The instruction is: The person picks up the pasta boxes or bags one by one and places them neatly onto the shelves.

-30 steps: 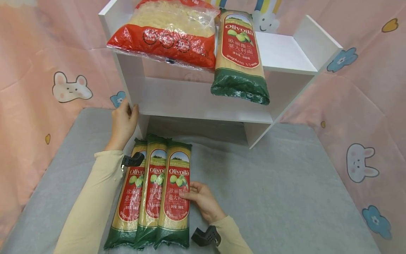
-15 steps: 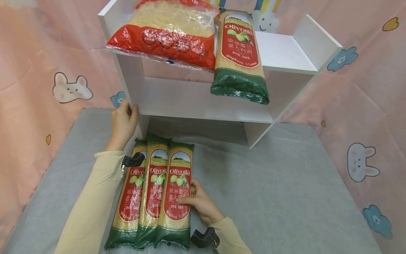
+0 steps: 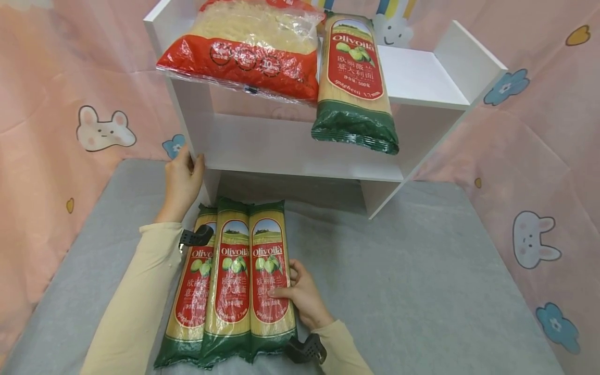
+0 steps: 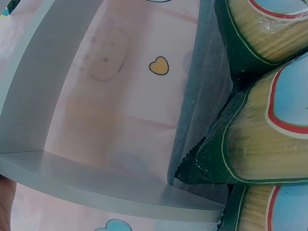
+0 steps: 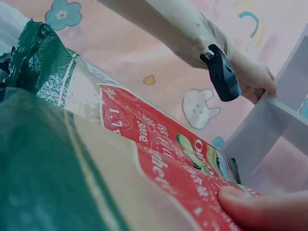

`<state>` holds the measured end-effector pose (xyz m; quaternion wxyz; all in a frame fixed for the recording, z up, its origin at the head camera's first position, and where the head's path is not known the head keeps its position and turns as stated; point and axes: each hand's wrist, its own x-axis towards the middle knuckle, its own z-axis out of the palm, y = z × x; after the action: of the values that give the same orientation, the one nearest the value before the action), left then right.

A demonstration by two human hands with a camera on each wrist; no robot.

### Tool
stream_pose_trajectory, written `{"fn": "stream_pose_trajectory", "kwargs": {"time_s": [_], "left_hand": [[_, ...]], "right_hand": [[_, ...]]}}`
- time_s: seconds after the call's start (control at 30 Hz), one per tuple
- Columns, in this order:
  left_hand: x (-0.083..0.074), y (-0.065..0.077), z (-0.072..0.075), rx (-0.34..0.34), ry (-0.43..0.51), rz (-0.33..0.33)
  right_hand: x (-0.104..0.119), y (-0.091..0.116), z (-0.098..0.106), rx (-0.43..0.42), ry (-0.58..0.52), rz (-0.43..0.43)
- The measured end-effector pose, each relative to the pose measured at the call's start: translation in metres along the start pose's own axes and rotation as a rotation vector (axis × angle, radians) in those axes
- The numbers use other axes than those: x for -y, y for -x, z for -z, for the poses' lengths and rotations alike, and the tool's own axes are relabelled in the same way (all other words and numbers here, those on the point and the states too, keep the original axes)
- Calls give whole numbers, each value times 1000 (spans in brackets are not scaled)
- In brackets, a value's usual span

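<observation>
Three green-ended spaghetti packs lie side by side on the grey cloth in the head view: a left pack [image 3: 188,304], a middle pack [image 3: 228,297] and a right pack [image 3: 271,312]. My right hand [image 3: 307,299] grips the right pack by its outer edge, thumb on the red label; its other fingers are partly hidden. The right wrist view shows that thumb [image 5: 260,209] pressing the wrapper. My left hand [image 3: 180,182] holds the left side panel of the white shelf [image 3: 300,148]. In the left wrist view only a sliver of that hand [image 4: 6,202] shows.
On the shelf's top board lie a red and clear bag of pasta [image 3: 248,52] and another spaghetti pack [image 3: 356,78], whose green end overhangs the front edge. Grey cloth [image 3: 412,286] spreads to the right, and a pink printed curtain [image 3: 539,156] hangs around.
The right spaghetti pack has shifted right and slightly away from me with my right hand, uncovering more of the middle pack. My left hand stays on the shelf panel.
</observation>
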<state>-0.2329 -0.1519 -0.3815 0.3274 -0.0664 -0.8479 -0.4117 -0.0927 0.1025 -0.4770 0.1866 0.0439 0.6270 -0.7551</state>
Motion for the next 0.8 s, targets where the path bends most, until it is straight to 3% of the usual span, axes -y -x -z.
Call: {"fn": "stream_pose_trajectory", "kwargs": {"time_s": [0.27, 0.5, 0.8], "left_hand": [[1, 0, 0, -6, 10, -11], [-1, 0, 1, 11, 11, -6], [-1, 0, 0, 4, -4, -13]], "right_hand": [[3, 0, 3, 29, 44, -23], [8, 5, 4, 141, 134, -12], [3, 9, 1, 13, 92, -7]]}}
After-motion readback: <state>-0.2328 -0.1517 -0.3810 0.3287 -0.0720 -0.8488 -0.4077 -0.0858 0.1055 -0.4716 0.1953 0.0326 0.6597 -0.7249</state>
